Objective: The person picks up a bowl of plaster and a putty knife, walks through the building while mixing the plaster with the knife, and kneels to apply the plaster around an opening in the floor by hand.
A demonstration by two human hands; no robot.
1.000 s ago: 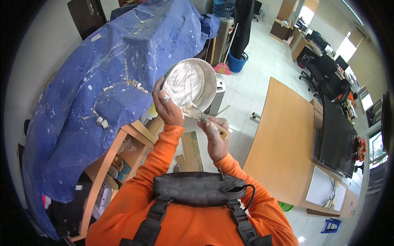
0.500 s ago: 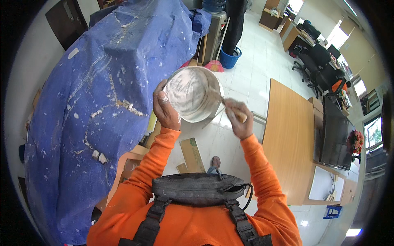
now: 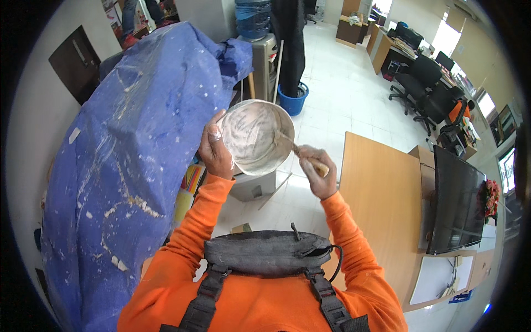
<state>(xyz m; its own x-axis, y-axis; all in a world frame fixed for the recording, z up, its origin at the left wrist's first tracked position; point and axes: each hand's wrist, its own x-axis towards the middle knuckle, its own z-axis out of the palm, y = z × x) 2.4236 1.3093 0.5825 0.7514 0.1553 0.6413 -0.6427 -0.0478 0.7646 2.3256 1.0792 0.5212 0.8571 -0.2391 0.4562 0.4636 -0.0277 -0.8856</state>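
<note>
Out in front of me I hold a round white bucket (image 3: 253, 138), its mouth tipped up so the inside shows. Whitish paste smears its bottom and wall. My left hand (image 3: 216, 148) is closed on the bucket's left rim, with white residue on the fingers. On the right side my right hand (image 3: 318, 172) is wrapped around the wooden handle of a putty knife (image 3: 318, 167). Its coated blade reaches inside the bucket against the right part of the wall, and the paste partly hides the blade's shape.
A splattered blue tarp (image 3: 144, 127) covers a large heap on the left. To the right stand a wooden table (image 3: 376, 199) and a black flat screen (image 3: 454, 200). Ahead are a water dispenser (image 3: 266, 61), a blue bin (image 3: 293, 99) and office chairs (image 3: 423, 77). A person's legs (image 3: 130, 19) show far left.
The view has shifted forward: the blue bin and table appear nearer, and a person's legs now show at the top left. The putty knife's blade sits a little differently inside the bucket.
</note>
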